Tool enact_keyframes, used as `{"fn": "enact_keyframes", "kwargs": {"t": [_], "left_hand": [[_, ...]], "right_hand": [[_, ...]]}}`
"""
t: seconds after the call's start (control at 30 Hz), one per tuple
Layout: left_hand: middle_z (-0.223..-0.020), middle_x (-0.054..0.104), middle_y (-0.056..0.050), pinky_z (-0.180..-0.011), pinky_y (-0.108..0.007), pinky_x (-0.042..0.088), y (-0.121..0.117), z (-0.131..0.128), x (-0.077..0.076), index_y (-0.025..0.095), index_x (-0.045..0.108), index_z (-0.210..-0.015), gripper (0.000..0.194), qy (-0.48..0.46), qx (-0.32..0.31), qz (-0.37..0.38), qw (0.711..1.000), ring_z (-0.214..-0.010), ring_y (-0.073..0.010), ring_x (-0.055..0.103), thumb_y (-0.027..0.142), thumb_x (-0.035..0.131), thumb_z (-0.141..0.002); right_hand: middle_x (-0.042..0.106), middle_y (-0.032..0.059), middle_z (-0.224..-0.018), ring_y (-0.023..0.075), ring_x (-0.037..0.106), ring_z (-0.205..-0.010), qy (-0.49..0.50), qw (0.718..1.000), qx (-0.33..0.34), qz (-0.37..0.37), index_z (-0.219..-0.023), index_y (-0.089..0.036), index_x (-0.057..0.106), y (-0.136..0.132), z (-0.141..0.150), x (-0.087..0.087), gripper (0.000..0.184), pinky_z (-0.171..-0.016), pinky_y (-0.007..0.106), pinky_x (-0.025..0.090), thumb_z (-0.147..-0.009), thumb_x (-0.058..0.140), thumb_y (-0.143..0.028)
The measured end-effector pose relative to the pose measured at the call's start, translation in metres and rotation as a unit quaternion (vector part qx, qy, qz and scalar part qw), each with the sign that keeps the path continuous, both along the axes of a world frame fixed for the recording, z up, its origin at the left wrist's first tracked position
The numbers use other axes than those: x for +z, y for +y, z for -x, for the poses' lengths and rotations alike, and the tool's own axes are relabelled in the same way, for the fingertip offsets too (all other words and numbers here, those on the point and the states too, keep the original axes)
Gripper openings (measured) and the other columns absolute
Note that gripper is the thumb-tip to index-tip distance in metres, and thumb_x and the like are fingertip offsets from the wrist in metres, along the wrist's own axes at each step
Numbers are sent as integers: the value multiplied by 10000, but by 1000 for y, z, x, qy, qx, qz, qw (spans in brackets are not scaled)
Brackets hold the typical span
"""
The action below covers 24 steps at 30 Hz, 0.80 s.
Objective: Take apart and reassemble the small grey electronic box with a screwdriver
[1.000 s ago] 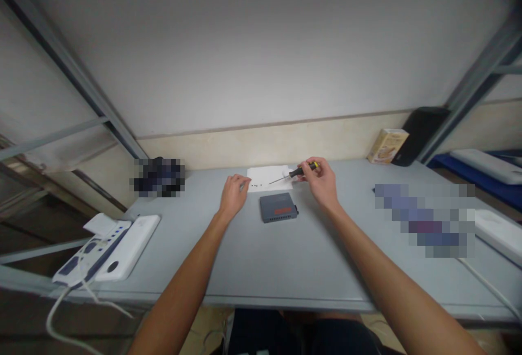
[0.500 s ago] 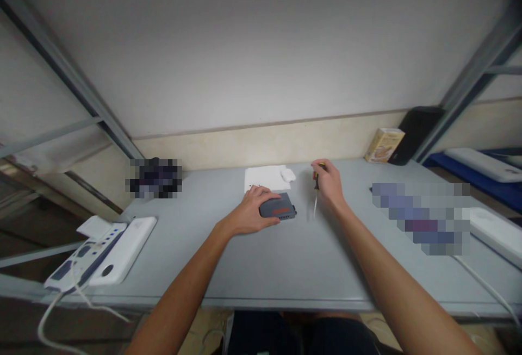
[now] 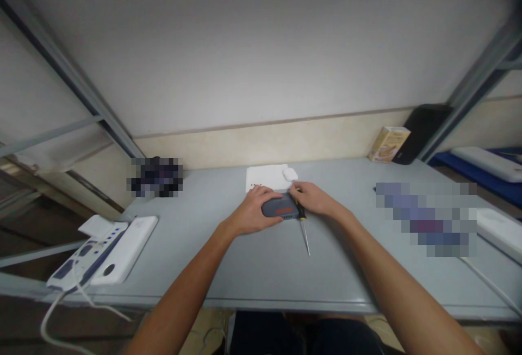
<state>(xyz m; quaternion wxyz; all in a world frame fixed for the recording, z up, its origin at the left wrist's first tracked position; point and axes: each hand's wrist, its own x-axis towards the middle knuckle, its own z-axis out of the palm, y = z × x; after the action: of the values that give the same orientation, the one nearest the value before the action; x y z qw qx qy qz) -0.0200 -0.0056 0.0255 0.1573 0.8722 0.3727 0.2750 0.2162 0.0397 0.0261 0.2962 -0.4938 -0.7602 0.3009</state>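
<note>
Head: left hand (image 3: pixel 253 212) around grey box (image 3: pixel 281 206), contents hidden.

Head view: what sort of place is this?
Probably a lived-in room, perhaps a dormitory, rather than a workshop: a plain grey desk stands against the wall, flanked by metal posts, with a power strip and a yellow carton on it.

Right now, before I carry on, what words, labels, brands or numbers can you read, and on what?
No text is legible.
Grey box: reddish marking, too blurred to read.
Yellow carton: printing too small and blurred.
Black case: small pale mark, unreadable.
</note>
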Motion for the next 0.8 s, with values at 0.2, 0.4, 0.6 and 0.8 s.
{"fn": "enact_keyframes", "kwargs": {"t": [0.2, 0.4, 0.6, 0.8], "left_hand": [[-1313, 649, -71, -1174, -496, 329, 0, -6, -3, 305, 645, -1335, 582, 3, 19, 10, 1000, -1248, -295, 545, 478, 834, -813], [-1336, 638, -90, -1125, -470, 417, 0, -4, -5, 318, 553, -1470, 796, -34, 5, 64, 997, -1242, -295, 562, 491, 877, -764], [-1405, 635, -111, -1134, -483, 446, 6, 4, -9, 255, 581, -1443, 824, -58, -7, 109, 992, -1280, -327, 592, 414, 925, -711], [-1449, 625, -94, -1157, -485, 445, 10, 11, -9, 290, 568, -1464, 823, -50, -10, 97, 994, -1317, -312, 593, 373, 919, -724]], "right_hand": [[686, 29, -717, 192, 575, -696, 29, 999, -22, -16, -736, -191, 639, 4, -5, 6, 321, -645, 289, 431, -912, 491, -414], [581, -38, -613, 145, 518, -560, 176, 984, 8, 23, -845, -215, 642, -13, 13, 23, 256, -561, 259, 421, -899, 550, -448], [529, -61, -545, 143, 509, -472, 254, 960, 35, 113, -830, -237, 613, -27, 42, 13, 293, -476, 253, 437, -914, 543, -509], [531, -54, -543, 145, 502, -467, 174, 978, 40, 106, -843, -226, 666, -16, 22, 16, 300, -469, 256, 416, -912, 545, -493]]}}
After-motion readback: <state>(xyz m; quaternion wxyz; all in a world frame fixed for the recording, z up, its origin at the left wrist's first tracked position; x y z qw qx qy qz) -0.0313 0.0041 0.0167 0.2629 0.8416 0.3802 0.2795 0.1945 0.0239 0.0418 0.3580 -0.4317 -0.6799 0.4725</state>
